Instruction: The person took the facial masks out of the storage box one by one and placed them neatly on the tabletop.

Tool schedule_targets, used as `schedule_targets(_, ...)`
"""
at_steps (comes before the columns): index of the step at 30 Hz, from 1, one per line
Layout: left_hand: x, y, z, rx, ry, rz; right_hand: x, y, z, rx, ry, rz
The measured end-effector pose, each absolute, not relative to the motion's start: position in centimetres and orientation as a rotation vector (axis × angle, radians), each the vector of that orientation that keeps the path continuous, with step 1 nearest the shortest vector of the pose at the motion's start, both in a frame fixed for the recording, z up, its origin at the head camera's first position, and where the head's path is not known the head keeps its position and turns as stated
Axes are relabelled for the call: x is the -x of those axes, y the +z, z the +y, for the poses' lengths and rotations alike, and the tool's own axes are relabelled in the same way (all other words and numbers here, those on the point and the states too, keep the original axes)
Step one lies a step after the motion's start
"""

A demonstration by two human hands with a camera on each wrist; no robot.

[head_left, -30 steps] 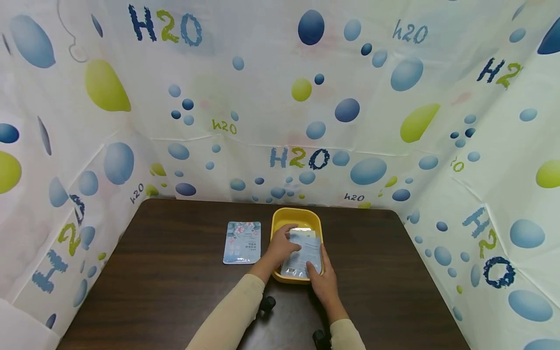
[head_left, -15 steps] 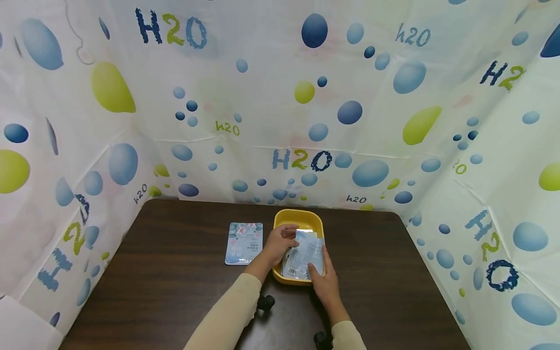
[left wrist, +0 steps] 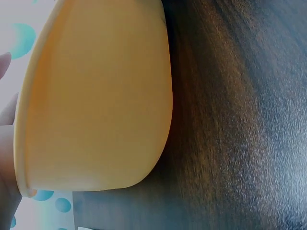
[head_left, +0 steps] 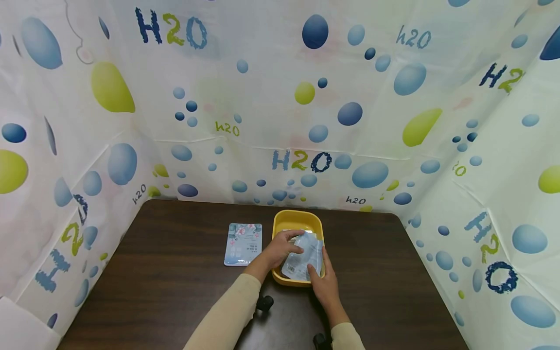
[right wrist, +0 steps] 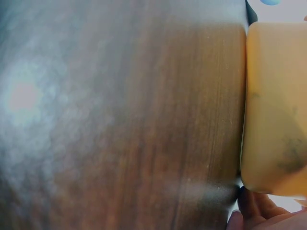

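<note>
A yellow plastic bin (head_left: 302, 216) stands toward the back of the table with pale blue sachets (head_left: 306, 255) inside, the top one tilted and showing a barcode. They look like face mask packets. My left hand (head_left: 277, 250) reaches over the bin's left rim; thumb and forefinger pinch the top packet near its upper left corner. My right hand (head_left: 323, 282) holds the bin's right side, thumb over the packet's lower right and fingers outside the wall. In the right wrist view, the fingers (right wrist: 261, 208) lie against the bin's outer wall.
Left of the bin, a floral face mask packet (head_left: 243, 244) lies flat on the dark wooden table (head_left: 175, 291). White cloth (head_left: 245, 97) printed with blue and green drops hangs behind and at both sides. A white object (head_left: 24, 325) shows at the lower left.
The left hand has shifted its grasp around the packet's upper left corner, and the packet has tilted slightly. The right hand keeps its place on the bin. The view has moved a little.
</note>
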State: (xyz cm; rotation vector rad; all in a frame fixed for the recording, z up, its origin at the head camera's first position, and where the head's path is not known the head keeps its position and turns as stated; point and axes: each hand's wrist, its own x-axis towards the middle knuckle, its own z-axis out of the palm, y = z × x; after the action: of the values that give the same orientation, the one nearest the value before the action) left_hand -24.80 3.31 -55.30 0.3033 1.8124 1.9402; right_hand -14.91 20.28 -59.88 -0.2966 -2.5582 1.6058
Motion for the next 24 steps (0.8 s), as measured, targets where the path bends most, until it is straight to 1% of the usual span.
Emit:
schedule_targets(9,24.58,-54.94,3.06,-0.404,1.887,1.772,14.91,-59.53,20.21,0.276,1.609,-2.560)
schedule_targets(24,24.41,-55.05,3.11,-0.313,1.978,1.795,14.75,-59.56,20.16,0.309,1.646,-2.537)
